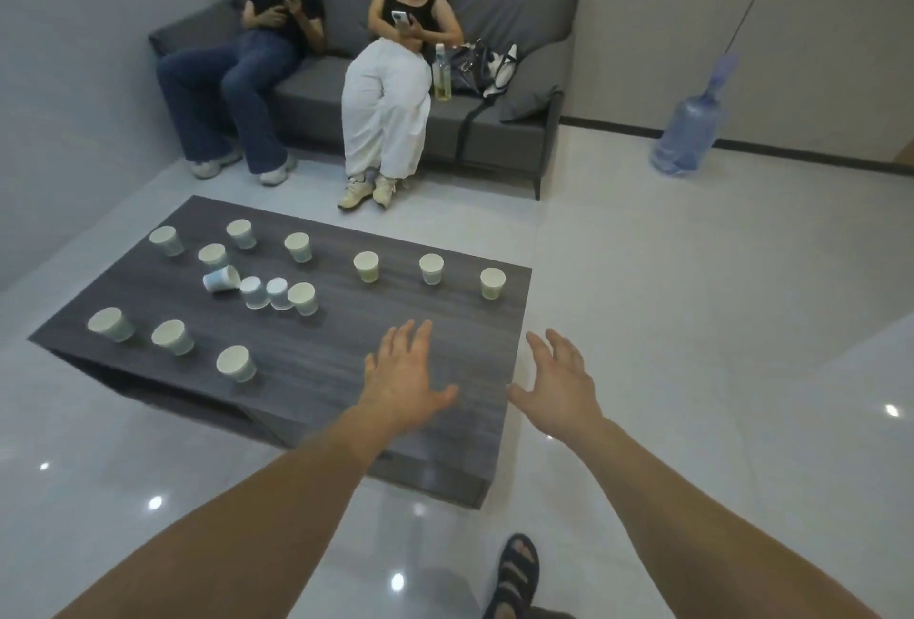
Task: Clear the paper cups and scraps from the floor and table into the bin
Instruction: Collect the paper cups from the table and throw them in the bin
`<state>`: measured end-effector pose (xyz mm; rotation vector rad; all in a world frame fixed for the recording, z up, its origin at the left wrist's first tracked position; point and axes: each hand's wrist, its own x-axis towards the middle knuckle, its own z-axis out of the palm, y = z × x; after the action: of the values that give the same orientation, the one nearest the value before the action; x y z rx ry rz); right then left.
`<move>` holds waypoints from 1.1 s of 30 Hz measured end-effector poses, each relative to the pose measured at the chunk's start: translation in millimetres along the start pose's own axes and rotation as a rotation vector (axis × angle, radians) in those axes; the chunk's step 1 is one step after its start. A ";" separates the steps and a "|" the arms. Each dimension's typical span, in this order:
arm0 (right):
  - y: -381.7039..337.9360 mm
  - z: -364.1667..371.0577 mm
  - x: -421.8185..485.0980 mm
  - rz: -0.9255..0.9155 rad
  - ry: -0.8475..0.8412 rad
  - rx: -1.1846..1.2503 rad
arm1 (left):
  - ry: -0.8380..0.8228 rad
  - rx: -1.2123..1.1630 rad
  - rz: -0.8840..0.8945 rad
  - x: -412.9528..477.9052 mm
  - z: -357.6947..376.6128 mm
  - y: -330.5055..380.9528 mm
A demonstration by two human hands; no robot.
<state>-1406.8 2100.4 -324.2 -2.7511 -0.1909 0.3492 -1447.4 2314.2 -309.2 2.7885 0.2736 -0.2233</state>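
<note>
Both grips, left hand [403, 378] and right hand [559, 383], hover empty with fingers spread above the dark wood-grain worktop [316, 371] bearing tapered paper cups [366, 266].

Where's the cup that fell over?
In the head view, the tipped cup lies on the left half of the table, just in front of an upright cup.

Dark table [306, 386]: paper cups [366, 267] scattered across top; one tipped cup [221, 279].

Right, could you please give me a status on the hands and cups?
Left hand open, empty, above table. Right hand open, empty, off its right edge. Paper cups on table, one tipped cup. No bin in view.
</note>
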 end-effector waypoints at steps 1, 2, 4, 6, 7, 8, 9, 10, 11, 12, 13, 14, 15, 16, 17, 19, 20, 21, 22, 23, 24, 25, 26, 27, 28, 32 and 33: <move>3.5 -6.8 17.8 -0.011 0.002 -0.003 | 0.000 0.004 -0.009 12.8 -0.7 5.8; 6.7 -13.3 35.1 -0.021 -0.001 -0.005 | 0.003 -0.001 -0.014 26.2 -1.3 10.5; 11.2 -23.7 65.1 -0.046 -0.027 -0.022 | 0.015 -0.027 -0.033 48.3 -0.8 18.7; 12.2 -30.1 93.9 -0.067 -0.056 -0.045 | 0.033 -0.068 -0.058 67.9 -0.6 24.8; 11.4 -31.5 107.7 -0.071 -0.072 -0.057 | 0.030 -0.076 -0.067 77.4 -0.7 25.9; 10.0 -31.6 120.7 -0.073 -0.086 -0.067 | 0.020 -0.076 -0.077 86.6 -0.6 25.6; 7.6 -30.5 133.6 -0.079 -0.096 -0.067 | 0.012 -0.078 -0.090 96.1 0.5 23.7; 4.4 -28.9 146.3 -0.086 -0.107 -0.062 | 0.005 -0.084 -0.104 106.5 1.9 20.7; 1.1 -27.2 159.3 -0.092 -0.117 -0.062 | 0.000 -0.092 -0.118 117.6 2.7 17.1; -1.7 -25.5 172.9 -0.095 -0.126 -0.065 | -0.002 -0.101 -0.128 130.6 3.6 12.6; -4.0 -24.1 185.7 -0.095 -0.137 -0.070 | -0.010 -0.109 -0.133 144.1 4.2 7.5; -5.9 -22.9 196.4 -0.089 -0.148 -0.075 | -0.022 -0.116 -0.134 157.0 4.8 2.9; -7.2 -21.2 208.2 -0.085 -0.149 -0.078 | -0.021 -0.131 -0.133 170.9 6.3 -1.4; -8.3 -20.1 220.4 -0.085 -0.153 -0.091 | -0.027 -0.142 -0.132 184.7 7.6 -4.0; -8.5 -19.4 233.2 -0.082 -0.161 -0.106 | -0.039 -0.155 -0.132 197.6 8.9 -5.5; -7.5 -16.7 259.8 -0.077 -0.182 -0.140 | -0.047 -0.179 -0.135 220.4 14.2 -7.5; -6.9 -14.3 271.7 -0.077 -0.203 -0.155 | -0.047 -0.192 -0.143 228.0 18.7 -7.9; -6.3 -11.1 284.0 -0.078 -0.223 -0.157 | -0.047 -0.204 -0.153 234.1 23.6 -8.2; -5.6 -6.9 297.4 -0.076 -0.240 -0.153 | -0.057 -0.214 -0.162 240.1 28.8 -9.0; -4.2 -1.9 310.8 -0.077 -0.256 -0.154 | -0.079 -0.223 -0.178 245.6 35.0 -10.6; -2.5 4.3 325.2 -0.089 -0.270 -0.163 | -0.100 -0.230 -0.202 251.1 42.3 -12.5; -0.4 11.8 340.7 -0.110 -0.281 -0.177 | -0.116 -0.236 -0.228 257.1 50.4 -15.2; 2.5 20.5 357.3 -0.134 -0.290 -0.194 | -0.123 -0.244 -0.255 263.6 59.5 -17.9; 5.6 30.1 375.1 -0.158 -0.300 -0.208 | -0.127 -0.255 -0.283 270.2 68.0 -20.2; 10.0 41.6 393.9 -0.173 -0.311 -0.215 | -0.128 -0.265 -0.310 277.3 76.6 -22.0; 30.5 95.3 466.7 -0.212 -0.409 -0.291 | -0.168 -0.289 -0.427 306.1 113.4 -24.2; 35.8 109.5 481.5 -0.215 -0.434 -0.298 | -0.175 -0.307 -0.455 313.5 125.7 -22.8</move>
<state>-970.3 2188.5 -540.6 -2.8620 -0.6932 0.9201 -1163.8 2343.8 -491.6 2.3524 0.8226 -0.4841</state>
